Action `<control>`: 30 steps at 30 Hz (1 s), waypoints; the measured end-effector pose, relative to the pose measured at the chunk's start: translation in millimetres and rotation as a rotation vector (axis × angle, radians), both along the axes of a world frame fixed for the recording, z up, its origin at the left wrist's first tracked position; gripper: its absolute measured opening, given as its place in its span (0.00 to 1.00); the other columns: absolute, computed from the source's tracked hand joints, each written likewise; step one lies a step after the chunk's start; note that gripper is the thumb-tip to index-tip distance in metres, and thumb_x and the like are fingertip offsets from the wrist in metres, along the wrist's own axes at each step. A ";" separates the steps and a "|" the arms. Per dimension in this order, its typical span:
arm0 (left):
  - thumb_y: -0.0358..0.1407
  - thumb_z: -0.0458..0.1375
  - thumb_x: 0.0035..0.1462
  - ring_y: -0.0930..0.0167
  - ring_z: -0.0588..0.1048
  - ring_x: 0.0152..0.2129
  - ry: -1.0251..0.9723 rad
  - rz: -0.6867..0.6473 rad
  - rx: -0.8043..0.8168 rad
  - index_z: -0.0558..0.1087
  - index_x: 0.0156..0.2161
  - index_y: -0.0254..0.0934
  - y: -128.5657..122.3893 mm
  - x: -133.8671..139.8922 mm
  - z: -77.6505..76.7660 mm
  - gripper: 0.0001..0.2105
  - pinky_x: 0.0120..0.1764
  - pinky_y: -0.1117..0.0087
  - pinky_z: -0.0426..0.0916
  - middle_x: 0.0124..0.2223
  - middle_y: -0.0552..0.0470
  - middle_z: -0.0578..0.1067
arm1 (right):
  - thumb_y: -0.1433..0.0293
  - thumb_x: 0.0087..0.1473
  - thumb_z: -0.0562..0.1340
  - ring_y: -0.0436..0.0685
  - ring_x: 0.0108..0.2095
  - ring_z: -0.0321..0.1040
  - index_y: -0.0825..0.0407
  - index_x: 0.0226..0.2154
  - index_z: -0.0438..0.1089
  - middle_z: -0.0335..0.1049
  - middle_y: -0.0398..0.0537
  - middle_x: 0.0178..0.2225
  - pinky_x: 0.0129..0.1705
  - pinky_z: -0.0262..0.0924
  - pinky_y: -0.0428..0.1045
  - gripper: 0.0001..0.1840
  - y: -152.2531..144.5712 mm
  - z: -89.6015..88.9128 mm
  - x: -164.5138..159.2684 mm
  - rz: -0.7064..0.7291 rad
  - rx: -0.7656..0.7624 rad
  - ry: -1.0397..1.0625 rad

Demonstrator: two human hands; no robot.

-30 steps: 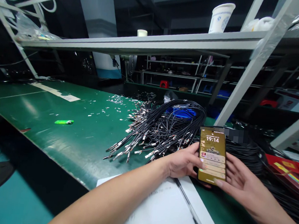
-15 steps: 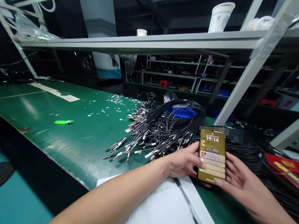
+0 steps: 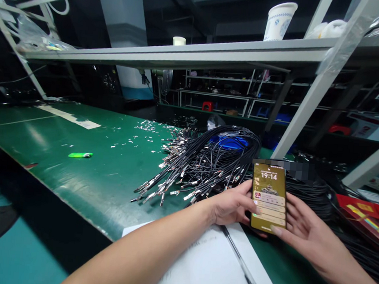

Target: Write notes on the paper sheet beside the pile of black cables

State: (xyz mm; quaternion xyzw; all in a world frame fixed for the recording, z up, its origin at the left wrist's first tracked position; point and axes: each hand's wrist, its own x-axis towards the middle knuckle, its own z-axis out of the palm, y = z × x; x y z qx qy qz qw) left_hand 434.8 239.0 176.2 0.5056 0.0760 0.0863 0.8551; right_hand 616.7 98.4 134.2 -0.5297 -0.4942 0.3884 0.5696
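Left hand (image 3: 233,205) was clasped on the left edge of a phone (image 3: 269,197), held above the bench (image 3: 83,172); right hand (image 3: 304,229) cradled the other edge. Rigid, smooth, probably slippery; best gripped by both long edges.

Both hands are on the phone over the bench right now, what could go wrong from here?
The gold-screened smartphone is pinched only by fingertips of the left hand and right hand, so it might slip onto the green bench. The forearm could also sweep the black pen off the white paper sheet.
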 end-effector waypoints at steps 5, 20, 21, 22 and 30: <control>0.26 0.65 0.40 0.56 0.75 0.52 -0.006 0.002 0.003 0.64 0.58 0.51 -0.6 0.6 -1.0 0.38 0.39 0.57 0.78 0.61 0.48 0.71 | 0.61 0.53 0.73 0.64 0.65 0.56 0.40 0.64 0.53 0.54 0.50 0.67 0.62 0.63 0.53 0.43 -0.4 1.4 -0.5 -0.003 -0.007 -0.001; 0.27 0.66 0.39 0.56 0.76 0.51 0.001 0.002 -0.010 0.64 0.58 0.51 0.1 0.2 -0.3 0.38 0.42 0.54 0.77 0.61 0.49 0.71 | 0.61 0.54 0.73 0.65 0.66 0.55 0.41 0.64 0.52 0.54 0.51 0.67 0.62 0.63 0.55 0.43 1.0 -2.3 2.4 0.006 0.001 -0.006; 0.27 0.66 0.39 0.56 0.76 0.51 -0.002 0.002 -0.009 0.64 0.58 0.51 0.1 0.2 -0.3 0.38 0.41 0.54 0.77 0.62 0.49 0.71 | 0.61 0.54 0.73 0.64 0.65 0.55 0.40 0.64 0.52 0.54 0.51 0.67 0.62 0.63 0.54 0.43 0.9 -2.0 2.3 0.007 -0.001 -0.005; 0.27 0.66 0.39 0.55 0.76 0.51 -0.005 -0.001 -0.009 0.64 0.58 0.51 0.1 0.2 -0.4 0.38 0.41 0.53 0.78 0.62 0.48 0.71 | 0.61 0.54 0.73 0.63 0.65 0.56 0.40 0.64 0.52 0.54 0.50 0.67 0.62 0.63 0.53 0.43 0.9 -1.6 2.1 0.008 -0.003 -0.004; 0.26 0.65 0.39 0.55 0.76 0.51 -0.016 -0.004 -0.008 0.64 0.58 0.50 0.0 -1.0 -0.1 0.38 0.40 0.54 0.78 0.61 0.47 0.71 | 0.61 0.54 0.73 0.62 0.64 0.58 0.41 0.63 0.53 0.57 0.50 0.66 0.61 0.64 0.51 0.41 1.8 2.3 -1.6 0.009 -0.001 0.003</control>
